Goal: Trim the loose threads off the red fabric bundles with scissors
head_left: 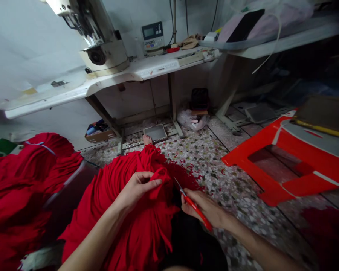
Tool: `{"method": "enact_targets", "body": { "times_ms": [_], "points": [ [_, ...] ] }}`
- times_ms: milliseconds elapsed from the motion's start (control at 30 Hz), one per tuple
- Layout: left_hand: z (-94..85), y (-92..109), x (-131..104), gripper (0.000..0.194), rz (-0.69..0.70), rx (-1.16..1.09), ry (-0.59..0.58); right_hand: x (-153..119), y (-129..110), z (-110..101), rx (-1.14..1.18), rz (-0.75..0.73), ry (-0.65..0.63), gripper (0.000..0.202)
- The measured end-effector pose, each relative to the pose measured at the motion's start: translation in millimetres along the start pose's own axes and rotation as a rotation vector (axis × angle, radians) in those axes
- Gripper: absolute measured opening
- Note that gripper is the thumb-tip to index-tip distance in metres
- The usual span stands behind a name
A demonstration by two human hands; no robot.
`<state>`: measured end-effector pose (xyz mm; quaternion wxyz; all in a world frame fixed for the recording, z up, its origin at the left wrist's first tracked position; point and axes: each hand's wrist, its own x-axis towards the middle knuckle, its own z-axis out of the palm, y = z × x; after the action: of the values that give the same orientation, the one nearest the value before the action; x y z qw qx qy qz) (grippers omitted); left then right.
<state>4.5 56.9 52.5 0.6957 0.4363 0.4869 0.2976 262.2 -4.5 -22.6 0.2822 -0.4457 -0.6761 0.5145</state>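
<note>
A person's two bare hands work over a heap of red fabric [135, 222] that lies across the lap, seen from above. The left hand [138, 186] rests on top of the heap, its thumb and fingers pressed together on a raised fold of the cloth. The right hand [205, 209], just right of the heap, is wrapped around a red-handled thread snip [192, 203]. The snip's long axis runs on a diagonal: the handle lies low and to the right in the palm, and the thin metal tip points up and to the left, toward the pinched fold, near it; contact cannot be told.

Beyond the heap, a speckled floor [214, 165] carries scattered red scraps. Left of the heap sits a second pile of red cloth [31, 177]. Farther beyond the heap stands a white sewing table [107, 81] with a sewing machine [93, 34] on it. Under that table is a small cardboard box [98, 131] holding blue and dark items too small to identify, and a clear plastic bag [192, 119] with pale contents. Right of the heap is a red plastic stool [288, 158].
</note>
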Motion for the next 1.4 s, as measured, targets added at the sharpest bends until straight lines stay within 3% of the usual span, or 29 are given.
{"method": "enact_targets", "body": {
  "times_ms": [133,367,667,833,1067,1300,1400],
  "points": [
    [4.2,-2,3,0.037,-0.036,0.001,-0.035,-2,0,4,-0.041,-0.011,-0.036,0.024],
    [10.4,-4,8,0.04,-0.024,0.063,-0.083,7,-12,8,0.004,-0.014,-0.033,0.033],
    [10.7,-4,6,0.043,-0.076,0.059,-0.081,2,4,30,0.233,0.221,0.068,0.052],
    [14.1,-3,6,0.043,-0.082,0.11,-0.14,-13,7,28,0.114,0.103,0.004,0.036],
    [19.6,-8,7,0.046,-0.02,0.351,-0.255,-12,0,27,0.014,0.039,0.02,0.035],
    [21.1,-2,2,0.041,0.076,0.483,-0.298,-15,9,40,0.208,0.244,0.109,0.05],
    [14.1,7,-12,0.034,0.053,0.484,-0.443,-24,24,46,0.294,0.291,0.124,0.052]
  ]
}}
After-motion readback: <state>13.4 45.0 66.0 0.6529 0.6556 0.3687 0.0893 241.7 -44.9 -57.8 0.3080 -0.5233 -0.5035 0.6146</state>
